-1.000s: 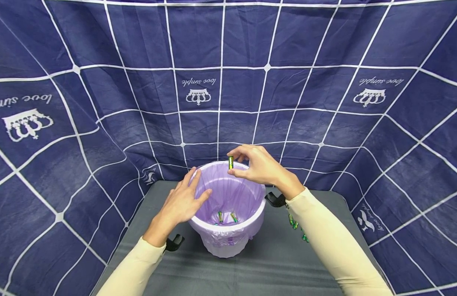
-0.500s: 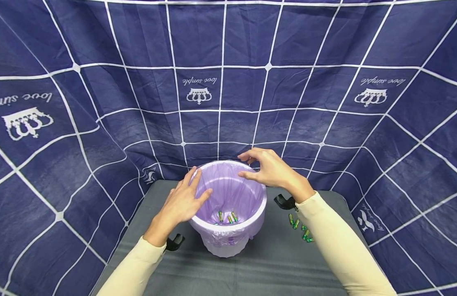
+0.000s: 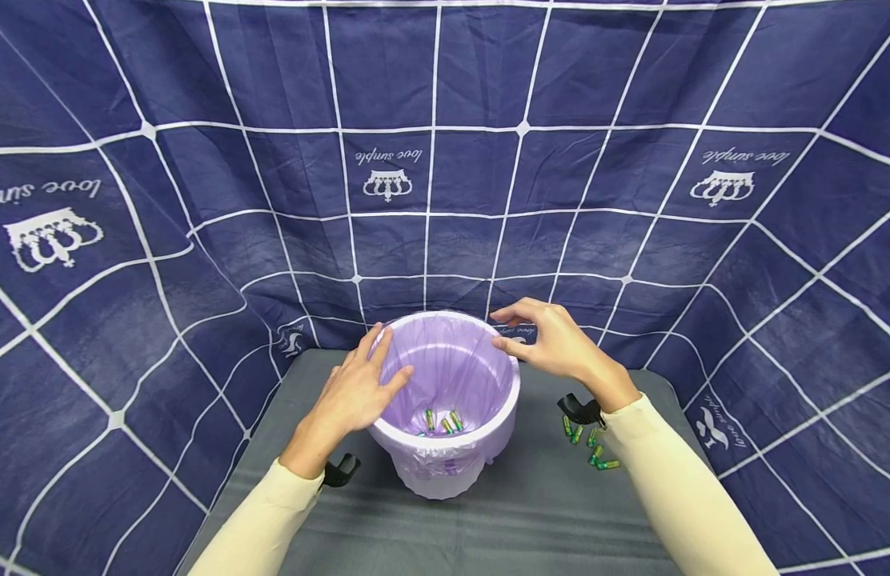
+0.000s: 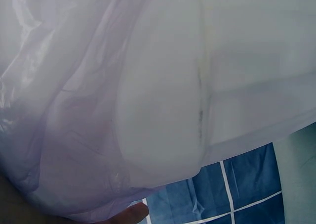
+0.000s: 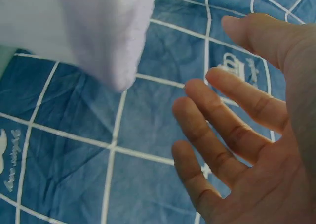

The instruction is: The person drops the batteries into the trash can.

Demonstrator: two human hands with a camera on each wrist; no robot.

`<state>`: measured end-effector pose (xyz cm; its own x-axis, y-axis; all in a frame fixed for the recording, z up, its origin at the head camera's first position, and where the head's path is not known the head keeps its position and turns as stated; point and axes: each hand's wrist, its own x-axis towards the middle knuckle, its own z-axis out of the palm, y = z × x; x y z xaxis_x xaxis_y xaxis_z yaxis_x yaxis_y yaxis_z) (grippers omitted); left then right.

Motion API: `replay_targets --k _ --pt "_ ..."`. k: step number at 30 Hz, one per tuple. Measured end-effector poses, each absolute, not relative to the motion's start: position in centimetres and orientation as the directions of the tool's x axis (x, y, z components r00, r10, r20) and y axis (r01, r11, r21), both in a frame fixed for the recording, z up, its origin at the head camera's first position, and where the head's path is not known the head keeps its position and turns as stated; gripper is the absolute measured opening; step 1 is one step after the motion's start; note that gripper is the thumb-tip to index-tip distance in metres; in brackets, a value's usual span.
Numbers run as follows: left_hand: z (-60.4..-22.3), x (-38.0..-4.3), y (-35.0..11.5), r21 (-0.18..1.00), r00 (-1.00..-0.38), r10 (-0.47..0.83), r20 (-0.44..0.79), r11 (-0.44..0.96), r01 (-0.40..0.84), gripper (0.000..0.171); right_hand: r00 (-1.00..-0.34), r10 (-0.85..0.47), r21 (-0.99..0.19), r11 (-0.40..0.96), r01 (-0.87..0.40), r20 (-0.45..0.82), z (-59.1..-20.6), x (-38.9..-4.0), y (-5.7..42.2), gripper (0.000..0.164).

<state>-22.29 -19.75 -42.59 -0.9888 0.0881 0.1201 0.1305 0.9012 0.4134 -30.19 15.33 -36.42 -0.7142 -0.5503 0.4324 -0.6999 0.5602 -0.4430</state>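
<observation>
A white trash bin (image 3: 436,480) lined with a thin purple bag (image 3: 445,364) stands upright mid-table. My left hand (image 3: 353,390) rests on the bin's left rim with its fingers spread; the left wrist view shows the bin's outer wall and the loose bag close up. Over the right rim my right hand (image 3: 549,340) hovers, fingers loosely bent and holding nothing, as the right wrist view (image 5: 237,130) confirms. Inside the bin, on the bag's bottom, lie several small green-and-yellow batteries (image 3: 447,426). More such batteries (image 3: 595,455) lie loose on the table to the right of the bin.
The grey tabletop (image 3: 387,544) extends around the bin. Dark blue cloth (image 3: 474,176) with white grid lines hangs behind and at both sides. A black wrist mount (image 3: 580,410) sits under the right wrist, another (image 3: 342,470) under the left.
My right hand has let a battery drop into the bin, where it now lies beside the others. That hand has moved right, away from over the opening. The left hand has stayed put.
</observation>
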Motion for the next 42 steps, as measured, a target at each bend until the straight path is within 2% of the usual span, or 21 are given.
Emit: replay_targets --k 7,17,30,42 --pt "-42.6 -22.3 -19.8 0.411 -0.989 0.087 0.119 0.902 0.129 0.091 -0.734 -0.493 -0.467 0.567 -0.678 0.468 -39.0 -30.4 17.9 0.030" --pt "-42.5 -22.4 -19.7 0.418 -0.990 0.082 0.116 0.900 0.124 0.091 -0.786 -0.419 -0.487 0.622 -0.613 0.455 -43.9 -31.0 22.4 0.029" --pt "-42.4 -22.4 -19.6 0.416 -0.989 0.081 0.123 0.900 0.126 0.090 -0.855 -0.379 -0.534 0.669 -0.518 0.354 -51.8 -31.7 27.2 0.035" --pt "-42.5 -22.3 -19.6 0.409 -0.989 0.080 0.128 0.904 0.126 0.090 -0.913 -0.354 -0.586 0.704 -0.402 0.201 -58.3 -31.4 29.2 0.049"
